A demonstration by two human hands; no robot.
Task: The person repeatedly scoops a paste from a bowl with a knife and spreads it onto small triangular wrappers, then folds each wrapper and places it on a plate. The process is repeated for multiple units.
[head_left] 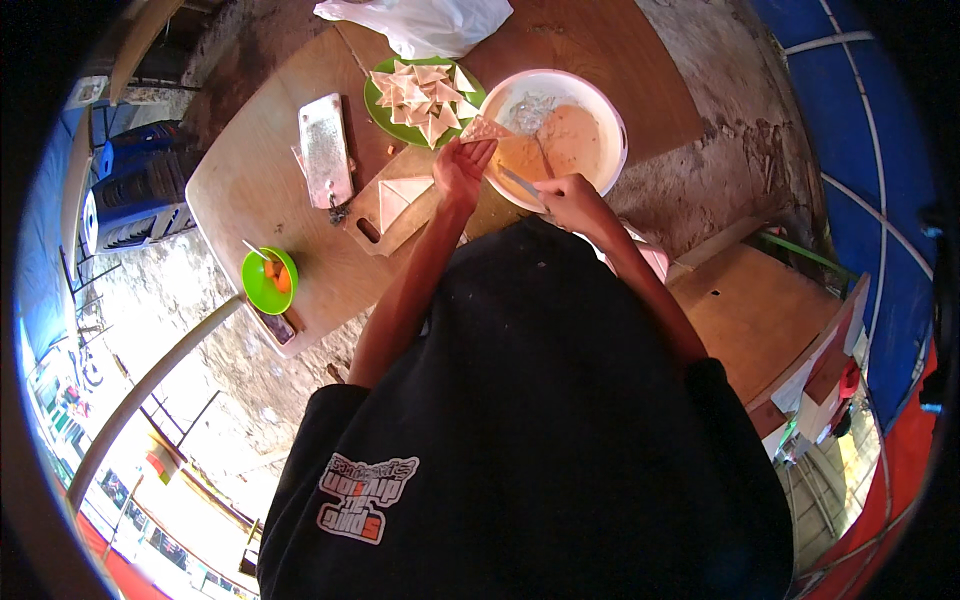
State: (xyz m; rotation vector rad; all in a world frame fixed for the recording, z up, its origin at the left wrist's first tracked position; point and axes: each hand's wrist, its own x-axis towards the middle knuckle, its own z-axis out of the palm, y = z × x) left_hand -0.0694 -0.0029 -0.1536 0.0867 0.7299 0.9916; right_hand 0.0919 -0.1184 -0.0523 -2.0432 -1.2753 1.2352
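My left hand (461, 166) holds a triangular folded pastry wrapper (484, 129) over the rim of a large white bowl (612, 120) filled with orange-brown filling. My right hand (570, 199) grips a metal spoon (520, 183) whose tip dips into the filling at the bowl's near edge. A green plate (376, 100) heaped with several folded triangles sits just left of the bowl. Below my left hand a wooden cutting board (372, 215) carries pale wrapper sheets (403, 192).
A metal rectangular tray (326, 150) lies on the wooden table (240, 180). A small green bowl (266, 282) with orange paste and a stick stands near the table's left edge. A white plastic bag (430, 22) is at the far side. Blue crates (135, 185) are stacked at left.
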